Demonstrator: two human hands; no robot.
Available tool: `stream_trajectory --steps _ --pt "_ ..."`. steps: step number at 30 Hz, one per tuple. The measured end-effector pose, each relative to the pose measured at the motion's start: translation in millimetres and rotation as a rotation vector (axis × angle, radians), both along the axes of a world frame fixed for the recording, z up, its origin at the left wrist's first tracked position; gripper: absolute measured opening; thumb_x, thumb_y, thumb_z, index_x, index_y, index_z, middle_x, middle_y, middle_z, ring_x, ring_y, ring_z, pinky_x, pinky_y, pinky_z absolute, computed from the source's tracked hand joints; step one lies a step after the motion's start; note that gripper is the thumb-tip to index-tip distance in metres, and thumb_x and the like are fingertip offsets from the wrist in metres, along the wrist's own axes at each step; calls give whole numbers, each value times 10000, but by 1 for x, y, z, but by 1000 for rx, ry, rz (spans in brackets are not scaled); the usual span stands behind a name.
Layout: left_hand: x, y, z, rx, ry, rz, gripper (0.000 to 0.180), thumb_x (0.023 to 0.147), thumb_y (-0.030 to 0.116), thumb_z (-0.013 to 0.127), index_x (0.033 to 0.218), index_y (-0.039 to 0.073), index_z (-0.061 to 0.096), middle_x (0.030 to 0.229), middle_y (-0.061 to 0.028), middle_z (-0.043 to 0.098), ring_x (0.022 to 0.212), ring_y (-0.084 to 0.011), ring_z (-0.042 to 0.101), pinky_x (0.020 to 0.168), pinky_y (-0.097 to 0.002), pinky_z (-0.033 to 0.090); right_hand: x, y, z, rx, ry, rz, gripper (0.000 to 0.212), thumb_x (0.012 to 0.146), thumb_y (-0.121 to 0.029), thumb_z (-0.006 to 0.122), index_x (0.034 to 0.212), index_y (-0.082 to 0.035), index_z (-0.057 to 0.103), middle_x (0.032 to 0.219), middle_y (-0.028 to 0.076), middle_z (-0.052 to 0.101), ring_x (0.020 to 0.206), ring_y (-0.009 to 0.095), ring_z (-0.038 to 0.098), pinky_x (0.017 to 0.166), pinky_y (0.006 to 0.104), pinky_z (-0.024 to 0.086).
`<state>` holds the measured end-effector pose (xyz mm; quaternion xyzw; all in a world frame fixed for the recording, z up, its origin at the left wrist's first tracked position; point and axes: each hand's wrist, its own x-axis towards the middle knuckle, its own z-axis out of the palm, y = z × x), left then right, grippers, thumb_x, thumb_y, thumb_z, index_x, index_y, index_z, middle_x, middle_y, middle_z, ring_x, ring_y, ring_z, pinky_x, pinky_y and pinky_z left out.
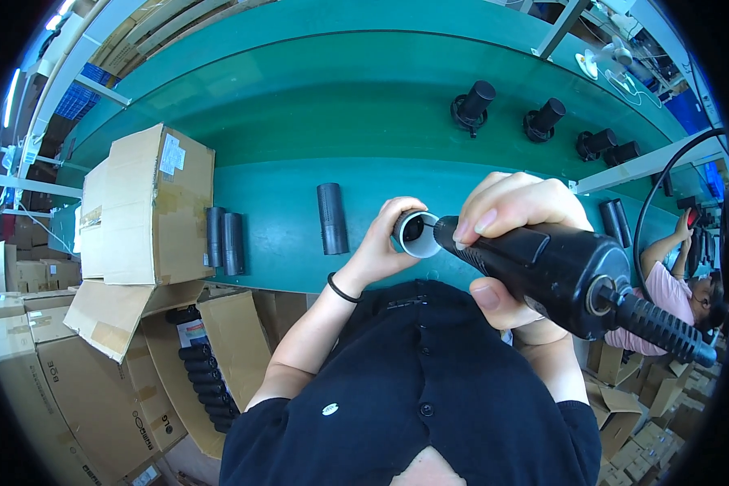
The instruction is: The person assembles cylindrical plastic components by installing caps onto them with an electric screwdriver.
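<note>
My left hand (381,247) is wrapped round a short cylinder (428,245), its pale-rimmed open end facing me and its inside dark. In my right hand (535,202) is a black electric screwdriver (535,271), lying across from right to left with its thick ribbed cord sleeve at the lower right. The screwdriver's narrow nose meets the cylinder's opening; how far the bit reaches inside is hidden. Left of my left hand, a black ribbed tube (330,219) lies on the green bench (275,194).
Two black tubes (233,243) lie beside a cardboard box (130,215) at left. Below it, an open carton (251,340) holds several black tubes. Black round-based parts (472,109) stand on the green belt (340,105) beyond. A black cable (644,219) hangs at right, near a co-worker (664,300).
</note>
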<state>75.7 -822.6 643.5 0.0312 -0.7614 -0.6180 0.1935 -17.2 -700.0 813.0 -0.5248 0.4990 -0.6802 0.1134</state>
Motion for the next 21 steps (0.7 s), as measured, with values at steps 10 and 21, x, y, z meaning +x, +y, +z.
stream_trajectory --steps 10,21 --pt "1 0 -2 27 -12 -25 575 611 12 716 1133 82 484 1089 -81 507 1066 -236 495 899 -321 423 -8 4 -5 10 144 -1 399 660 -197 782 928 -53 524 800 78 584 696 202 575 614 289 476" --pt "2 1 -5 49 -3 -26 590 604 -1 716 1140 80 482 1104 -81 501 1079 -237 483 906 -319 419 -9 4 -6 6 162 -6 415 657 -215 791 925 -51 521 798 77 584 693 198 573 604 287 473"
